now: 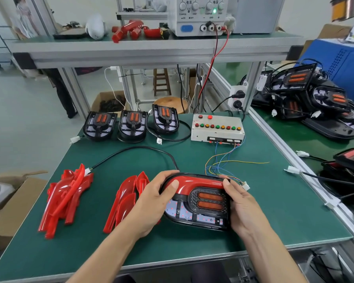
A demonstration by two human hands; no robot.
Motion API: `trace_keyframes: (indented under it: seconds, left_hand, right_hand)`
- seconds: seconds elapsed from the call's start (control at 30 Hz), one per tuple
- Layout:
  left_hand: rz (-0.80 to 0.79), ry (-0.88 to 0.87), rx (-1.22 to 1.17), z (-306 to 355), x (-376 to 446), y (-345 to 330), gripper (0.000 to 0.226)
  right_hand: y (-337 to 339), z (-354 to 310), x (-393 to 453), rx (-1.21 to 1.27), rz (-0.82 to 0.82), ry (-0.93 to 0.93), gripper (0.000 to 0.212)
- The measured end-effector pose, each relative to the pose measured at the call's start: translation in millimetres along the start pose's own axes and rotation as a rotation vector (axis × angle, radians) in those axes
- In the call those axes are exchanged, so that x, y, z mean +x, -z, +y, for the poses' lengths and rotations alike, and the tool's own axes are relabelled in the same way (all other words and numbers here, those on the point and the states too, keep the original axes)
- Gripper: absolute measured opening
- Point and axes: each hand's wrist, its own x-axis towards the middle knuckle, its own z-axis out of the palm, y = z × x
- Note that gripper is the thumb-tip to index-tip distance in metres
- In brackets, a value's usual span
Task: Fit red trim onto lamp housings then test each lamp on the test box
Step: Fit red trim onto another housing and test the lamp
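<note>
A black lamp housing (200,209) with two orange lenses lies on the green mat in front of me. A curved red trim (194,185) sits along its top edge. My left hand (151,203) grips the housing's left end, thumb pressing on the trim. My right hand (240,203) grips the right end, thumb on the trim's right tip. The lamp's black cable (135,149) loops back to a white plug (87,171). The white test box (217,128) with coloured buttons stands behind, its thin wires (219,164) ending in a white connector (246,185) by my right hand.
Two piles of red trims (64,199) (124,201) lie left of the lamp. Three untrimmed housings (131,124) stand in a row at the mat's back. More lamps (307,99) are stacked on the right bench. A power supply (202,15) sits on the shelf above.
</note>
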Motion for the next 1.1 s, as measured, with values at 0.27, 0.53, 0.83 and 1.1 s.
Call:
trace_keyframes:
  seconds: [0.27, 0.53, 0.83, 1.1]
  left_hand:
    - [-0.021, 0.023, -0.11, 3, -1, 2, 0.03]
    - [-0.01, 0.167, -0.346, 1, -1, 3, 0.051]
    - [-0.059, 0.334, -0.49, 7, 1, 5, 0.047]
    - [-0.043, 0.365, -0.543, 11, -1, 7, 0.05]
  right_hand:
    - [1, -3, 3, 0.007, -0.007, -0.036, 0.019]
    - [-3, 1, 1, -0.017, 0.05, -0.003, 0.02]
    - [-1, 4, -2, -0.047, 0.033, 0.049, 0.019]
    - [-1, 6, 0, -0.197, 0.085, 0.107, 0.029]
